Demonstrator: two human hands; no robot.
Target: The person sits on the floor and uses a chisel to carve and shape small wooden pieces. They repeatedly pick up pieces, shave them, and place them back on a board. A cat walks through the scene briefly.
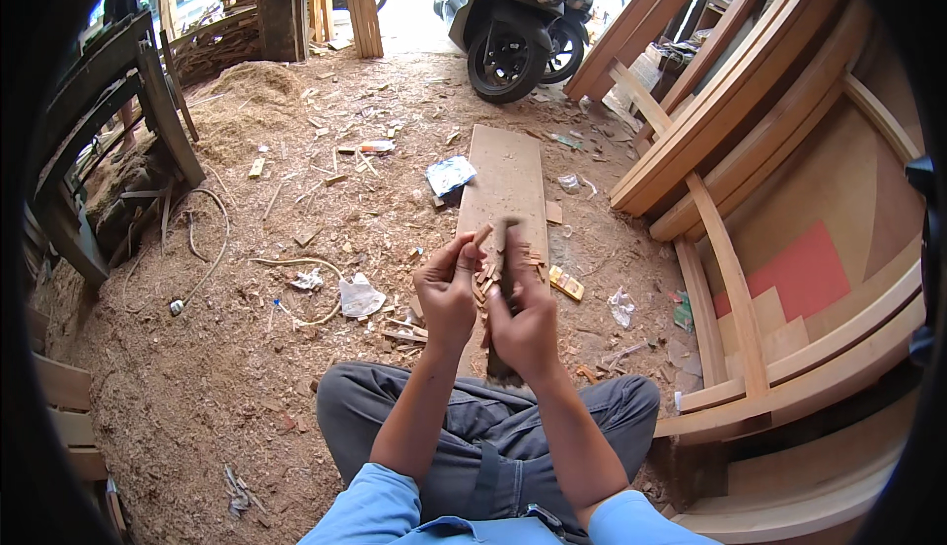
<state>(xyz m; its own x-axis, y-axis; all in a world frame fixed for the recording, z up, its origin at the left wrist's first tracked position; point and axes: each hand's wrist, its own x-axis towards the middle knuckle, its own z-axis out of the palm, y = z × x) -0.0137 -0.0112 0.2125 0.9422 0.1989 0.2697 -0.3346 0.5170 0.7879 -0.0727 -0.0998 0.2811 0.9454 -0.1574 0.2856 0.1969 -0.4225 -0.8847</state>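
Fingers [462, 261] pinching stick [482, 235], blue-white packet [451, 176], illegibly printed

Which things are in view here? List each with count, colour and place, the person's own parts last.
Board: one, brown, ahead of the person
Wood stick: one, light brown, over the board
Blurred tool: one, dark, over the board
Packet: one, white and blue, board's left edge
Yellow pack: one, right of the board
Motorbikes: at least two, dark and grey, far side
Wooden frames: several, brown, right
Sawdust: uncounted, tan, floor
Left hand: one, bare, holding the stick
Right hand: one, bare, gripping the tool
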